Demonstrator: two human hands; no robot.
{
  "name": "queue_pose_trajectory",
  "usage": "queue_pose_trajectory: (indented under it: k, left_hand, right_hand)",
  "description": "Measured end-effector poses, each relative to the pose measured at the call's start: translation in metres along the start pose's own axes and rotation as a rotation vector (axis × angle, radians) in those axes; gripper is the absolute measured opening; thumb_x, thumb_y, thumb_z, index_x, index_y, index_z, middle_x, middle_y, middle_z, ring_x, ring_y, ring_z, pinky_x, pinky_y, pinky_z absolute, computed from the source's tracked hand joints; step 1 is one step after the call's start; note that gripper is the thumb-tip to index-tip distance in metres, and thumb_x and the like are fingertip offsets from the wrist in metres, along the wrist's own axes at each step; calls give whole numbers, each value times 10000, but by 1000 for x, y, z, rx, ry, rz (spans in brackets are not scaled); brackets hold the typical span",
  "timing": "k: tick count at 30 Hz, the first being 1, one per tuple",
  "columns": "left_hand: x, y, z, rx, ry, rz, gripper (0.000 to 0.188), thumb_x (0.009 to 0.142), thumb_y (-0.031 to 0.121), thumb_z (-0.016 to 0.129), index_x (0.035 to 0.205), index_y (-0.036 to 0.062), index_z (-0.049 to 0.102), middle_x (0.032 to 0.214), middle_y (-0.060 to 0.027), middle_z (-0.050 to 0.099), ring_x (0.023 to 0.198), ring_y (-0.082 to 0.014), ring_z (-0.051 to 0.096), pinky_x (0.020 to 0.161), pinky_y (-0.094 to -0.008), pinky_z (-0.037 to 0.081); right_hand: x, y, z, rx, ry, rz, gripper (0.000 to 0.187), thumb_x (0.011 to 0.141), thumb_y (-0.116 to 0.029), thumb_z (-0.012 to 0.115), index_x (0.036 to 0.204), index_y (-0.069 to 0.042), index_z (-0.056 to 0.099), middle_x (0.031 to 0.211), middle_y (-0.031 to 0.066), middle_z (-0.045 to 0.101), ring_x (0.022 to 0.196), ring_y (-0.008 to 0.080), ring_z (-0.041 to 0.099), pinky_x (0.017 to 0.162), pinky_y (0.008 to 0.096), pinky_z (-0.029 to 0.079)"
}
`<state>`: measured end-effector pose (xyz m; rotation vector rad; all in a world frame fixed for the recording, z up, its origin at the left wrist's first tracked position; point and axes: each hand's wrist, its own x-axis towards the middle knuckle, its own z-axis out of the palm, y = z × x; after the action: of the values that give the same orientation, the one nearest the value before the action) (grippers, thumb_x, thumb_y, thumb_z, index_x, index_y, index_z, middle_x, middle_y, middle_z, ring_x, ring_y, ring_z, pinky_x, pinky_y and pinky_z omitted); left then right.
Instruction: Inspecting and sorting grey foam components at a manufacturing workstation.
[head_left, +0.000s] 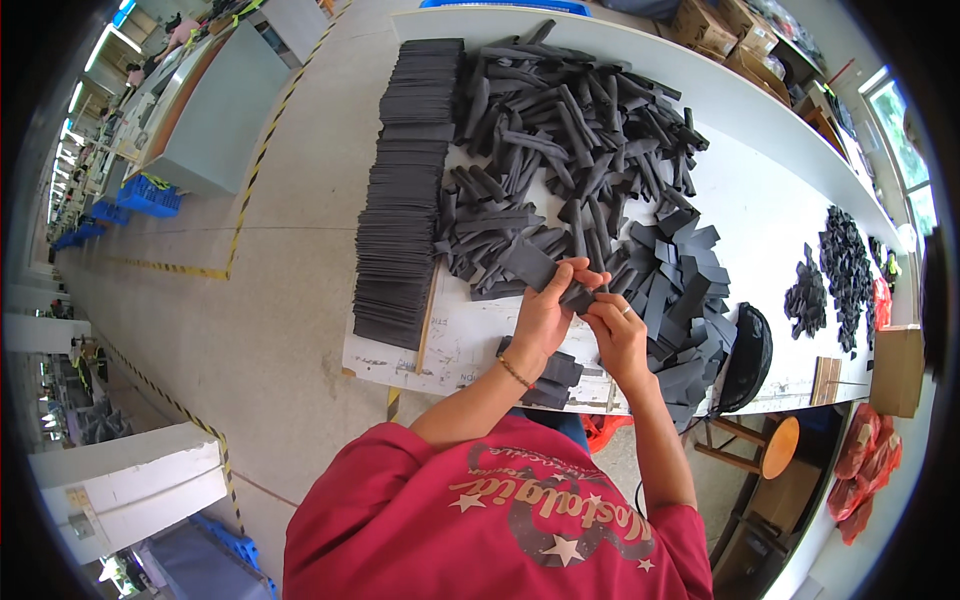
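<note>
Above the near edge of a white table (475,325), a dark grey flat strip (530,262) is held between both my hands. My left hand (540,325) grips it with thumb and fingers. My right hand (618,338), wearing a ring, pinches the strip's near end, where the fingers partly hide it. Ahead lies a heap of rolled or folded dark strips (575,125). To the left runs a long, tightly packed row of dark pieces (405,200). Loose flat pieces (685,300) spread right of my right hand. Below my left hand sits a small group of folded pieces (550,382).
A black mesh-like object (747,358) stands at the table's right edge, near a wooden stool (780,447). Small dark clusters (845,270) lie farther right, by a cardboard box (897,372). A low white board (780,150) borders the table's far side.
</note>
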<state>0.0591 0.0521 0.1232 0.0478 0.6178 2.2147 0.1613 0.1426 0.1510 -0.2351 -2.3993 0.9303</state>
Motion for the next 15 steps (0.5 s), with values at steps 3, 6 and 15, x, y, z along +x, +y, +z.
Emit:
queue_pose_trajectory:
  k: [3,6,15]
  left_hand:
    - [2,2,0,41,-8,28,326,999,265,503,1129,-21,587,977,-148,685,1021,-298,644,968,-408,471]
    - [5,4,2,121,-18,101,363,1007,290,480,1162,-24,575,1072,-183,671,1112,-312,610,1004,-405,444]
    - [5,15,4,54,-152,47,381,970,288,556,1195,-19,568,1150,-196,643,1191,-335,558,1086,-437,384]
  right_hand:
    - [0,-7,4,186,-8,224,147,786,-13,721,866,8,600,917,98,613,762,207,624,677,318,505]
    - [-4,-2,32,648,263,551,156,848,-63,711,833,30,587,912,14,556,785,63,516,697,227,452]
    - [5,-13,20,1020,294,803,161,923,-167,651,918,-7,648,848,-12,603,726,67,517,638,210,415]
